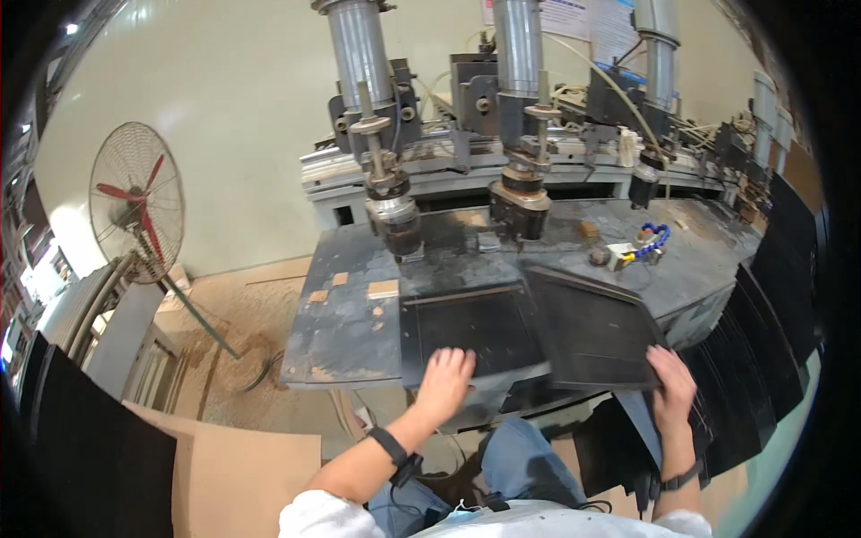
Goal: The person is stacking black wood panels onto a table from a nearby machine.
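Two black, rectangular, framed panels lie side by side before me. The left panel (484,327) rests on the grey machine table near its front edge. My left hand (445,381) lies over its front part with the fingertips on its surface. The right panel (596,336) sits tilted, its left edge close against or slightly over the first one, and it looks a little blurred. My right hand (673,386) grips its front right corner, thumb hidden. Small tan wood pieces (383,289) lie on the table to the left of the panels.
Machine spindles (393,215) under metal cylinders stand behind the panels. A blue coiled hose (655,238) lies at the right. Stacked black panels (735,386) lean at my right; another dark panel (90,439) stands at lower left. A caged fan (136,202) is at far left, with sawdust on the floor.
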Tool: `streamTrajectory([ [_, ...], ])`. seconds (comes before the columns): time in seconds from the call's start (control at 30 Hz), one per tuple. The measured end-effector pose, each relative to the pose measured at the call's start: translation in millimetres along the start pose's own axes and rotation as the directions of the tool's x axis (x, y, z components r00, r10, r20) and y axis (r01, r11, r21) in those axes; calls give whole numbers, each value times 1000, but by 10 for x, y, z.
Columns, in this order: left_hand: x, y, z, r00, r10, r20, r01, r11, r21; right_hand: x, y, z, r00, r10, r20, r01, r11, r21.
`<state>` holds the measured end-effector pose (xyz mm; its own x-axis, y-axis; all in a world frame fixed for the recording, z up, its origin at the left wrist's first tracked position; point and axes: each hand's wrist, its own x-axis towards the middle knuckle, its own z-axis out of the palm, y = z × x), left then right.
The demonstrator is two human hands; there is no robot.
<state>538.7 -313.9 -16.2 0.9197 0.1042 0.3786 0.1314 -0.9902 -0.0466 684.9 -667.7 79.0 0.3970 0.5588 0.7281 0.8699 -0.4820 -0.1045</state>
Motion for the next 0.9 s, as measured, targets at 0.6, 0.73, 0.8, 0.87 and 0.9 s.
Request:
streamTrajectory([
  [0.6,-2892,-875,-3318,981,-156,-117,193,683,705,1290,-184,2822,870,-431,240,349,881,320],
  [0.73,-3147,-1605,-4026,894,-265,-361,440,369,819,1170,62,2884,876,-212,434,133,970,204],
  [0.8,-3372,-2015,-4352,821,-314,-476,549,211,809,1226,-131,2795,878,-221,425,152,970,191],
  [0.87,-3704,-2363,-4621,724,-390,-569,633,49,773,1225,-291,2597,887,-207,414,151,975,164],
  [0.9,-3882,-2500,-4716,670,-428,-606,659,-31,751,1203,-313,2440,879,-180,441,101,975,197],
])
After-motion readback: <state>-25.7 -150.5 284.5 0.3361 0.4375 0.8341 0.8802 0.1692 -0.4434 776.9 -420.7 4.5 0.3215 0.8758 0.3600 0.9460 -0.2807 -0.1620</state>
